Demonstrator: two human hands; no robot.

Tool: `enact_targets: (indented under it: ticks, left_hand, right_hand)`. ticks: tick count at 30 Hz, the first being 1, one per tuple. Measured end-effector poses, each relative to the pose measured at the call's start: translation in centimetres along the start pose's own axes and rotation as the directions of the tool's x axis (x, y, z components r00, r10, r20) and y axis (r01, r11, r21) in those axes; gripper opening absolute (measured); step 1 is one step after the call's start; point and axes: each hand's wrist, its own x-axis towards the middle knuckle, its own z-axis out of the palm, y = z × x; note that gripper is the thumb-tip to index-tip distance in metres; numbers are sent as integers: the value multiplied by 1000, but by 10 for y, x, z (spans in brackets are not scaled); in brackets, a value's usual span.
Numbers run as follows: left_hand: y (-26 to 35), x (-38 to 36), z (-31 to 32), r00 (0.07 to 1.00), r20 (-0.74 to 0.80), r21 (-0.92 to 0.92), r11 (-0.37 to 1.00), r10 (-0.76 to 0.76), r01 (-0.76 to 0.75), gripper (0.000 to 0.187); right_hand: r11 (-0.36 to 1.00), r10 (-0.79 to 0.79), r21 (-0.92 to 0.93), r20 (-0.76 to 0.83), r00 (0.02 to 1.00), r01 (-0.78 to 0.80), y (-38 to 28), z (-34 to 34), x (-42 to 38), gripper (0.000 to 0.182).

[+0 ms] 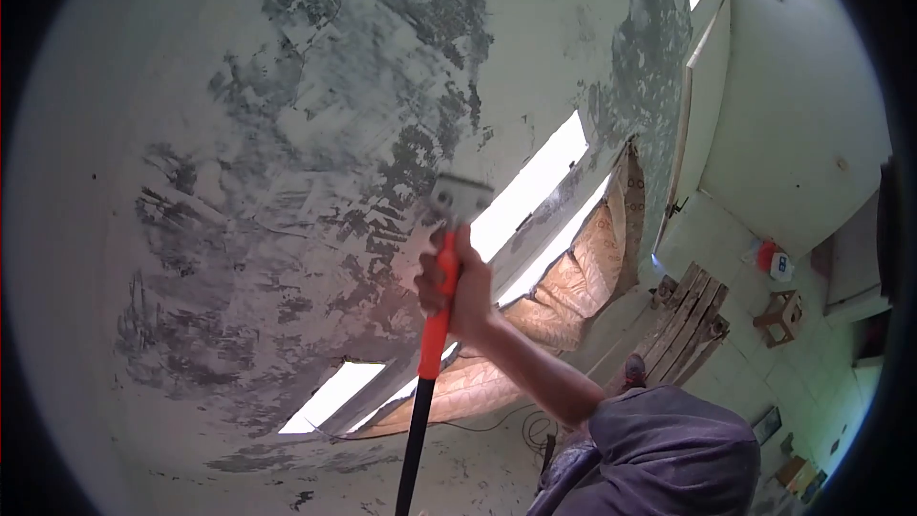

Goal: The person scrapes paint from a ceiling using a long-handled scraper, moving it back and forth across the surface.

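Note:
My right hand [457,282] is wrapped round the orange grip of a long-handled scraper [435,334], with the thumb lying along the handle towards the head. The flat metal scraper head [462,197] is up close to the patchy wall [315,162], where grey shows through scraped white paint. Below the orange grip the handle turns black and runs out at the bottom edge. A loose purple sleeve [669,449] covers my upper arm. My left hand is out of view.
Bright window openings [530,186] cut through the wall, with a tan patterned curtain [573,296] bunched beside them. Wooden planks [688,320] form a bench at the right, near a small stool [779,318] on the tiled floor. A thin cable [535,430] lies coiled lower down.

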Motion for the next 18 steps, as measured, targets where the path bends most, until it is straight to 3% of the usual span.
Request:
enact_targets:
  ticks: [3,7,10,11,14,15,17,18]
  left_hand:
    - [18,17,12,998,-53,71,997,-22,26,47]
    - [3,3,8,995,29,78,993,-94,92,44]
    - [-5,12,16,1000,6,23,1000,20,-21,42]
    - [1,24,28,998,-22,63,996,60,-59,43]
    - [23,33,40,1000,-18,-12,1000,24,-24,44]
    - [25,26,42,1000,-8,-15,1000,2,-2,45]
    - [-25,5,35,1000,9,-2,1000,-29,29,45]
    - [-22,2,33,998,25,10,998,-61,61,46]
  right_hand:
    - [997,-79,-19,36,996,80,-18,2,11,48]
    - [1000,-1,-11,-8,1000,0,7,-2,-6,47]
    - [999,12,34,14,1000,-13,-4,-2,3,46]
    - [997,-49,-59,1,999,49,-25,-4,14,46]
    - [991,-117,-53,49,992,120,-35,0,15,47]
    - [992,-114,-50,38,993,115,-27,-4,11,47]
    - [999,29,37,0,1000,-29,-4,-12,2,48]
    - [999,37,-33,-2,999,-37,6,-6,-7,48]
